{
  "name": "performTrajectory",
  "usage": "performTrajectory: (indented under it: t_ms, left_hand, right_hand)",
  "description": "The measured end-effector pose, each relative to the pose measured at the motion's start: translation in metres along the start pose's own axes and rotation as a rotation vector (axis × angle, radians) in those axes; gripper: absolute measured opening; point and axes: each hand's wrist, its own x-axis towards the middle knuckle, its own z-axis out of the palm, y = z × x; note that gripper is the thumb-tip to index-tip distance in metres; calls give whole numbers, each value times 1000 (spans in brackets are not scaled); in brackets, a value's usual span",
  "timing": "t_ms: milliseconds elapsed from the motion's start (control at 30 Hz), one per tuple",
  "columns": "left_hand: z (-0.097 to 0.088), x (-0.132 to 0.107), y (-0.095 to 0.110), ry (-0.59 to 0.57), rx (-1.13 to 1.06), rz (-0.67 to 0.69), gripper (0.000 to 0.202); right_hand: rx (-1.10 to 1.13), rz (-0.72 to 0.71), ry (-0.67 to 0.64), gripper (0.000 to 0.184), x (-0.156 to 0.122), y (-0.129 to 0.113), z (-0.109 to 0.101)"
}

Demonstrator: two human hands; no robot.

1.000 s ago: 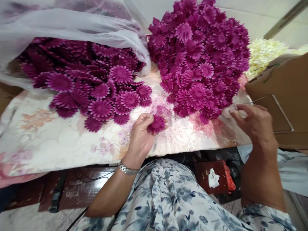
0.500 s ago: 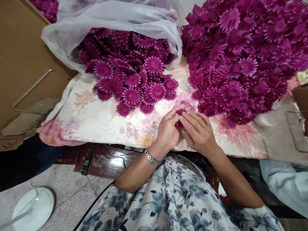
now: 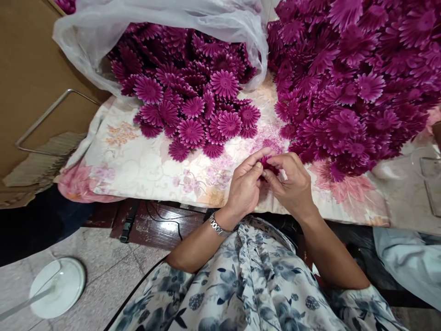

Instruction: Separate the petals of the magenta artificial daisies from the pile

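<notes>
Half a second ago the fingers of the right hand (image 3: 292,181) lay stretched over the small purple flower (image 3: 270,166); now they are bent, the thumb and index fingertip drawn in at its near side. A second ago that hand was well off to the right, at the table's edge, while the left hand (image 3: 244,187) held the flower alone. The left hand grips the flower between thumb and fingers; whether the right fingertips also pinch it, I cannot tell, since the fingers cover most of it. The flower is at the meeting of both hands, over the floral tablecloth (image 3: 148,172). Beyond the grip to the left, loose purple blooms (image 3: 191,132) spill from a clear plastic bag (image 3: 151,16); just beyond it to the right rises a large flower pile (image 3: 344,122). Well left of the grip stands a cardboard box (image 3: 25,73) with a bent wire handle (image 3: 43,118) in front.
</notes>
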Motion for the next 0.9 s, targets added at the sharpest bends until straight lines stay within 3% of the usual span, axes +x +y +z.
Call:
performTrajectory:
  t_ms: [233, 433, 533, 633, 700, 767, 867, 900]
  left_hand:
    - [-7, -5, 0, -13, -31, -58, 31]
    - [-14, -3, -1, 23, -16, -53, 26]
    - [-15, -3, 3, 37, -18, -57, 23]
    - [-15, -3, 7, 41, -8, -68, 21]
    - [-14, -2, 8, 44, -9, -71, 22]
    - [-13, -1, 7, 52, -23, -71, 22]
    - [-10, 0, 4, 60, -37, -75, 22]
    - [-9, 1, 4, 55, -33, -80, 22]
  right_hand:
    - [23, 14, -8, 9, 1, 3, 3]
    - [12, 65, 92, 10, -1, 2, 4]
    - [-157, 19, 207, 9, 11, 22, -17]
    - [-520, -7, 392, 19, 31, 55, -61]
    - [-625, 61, 322, 32, 42, 72, -88]
    - [-632, 40, 222, 41, 45, 74, -99]
    - [-476, -119, 222, 29, 34, 49, -74]
    - [-334, -181, 78, 25, 28, 37, -59]
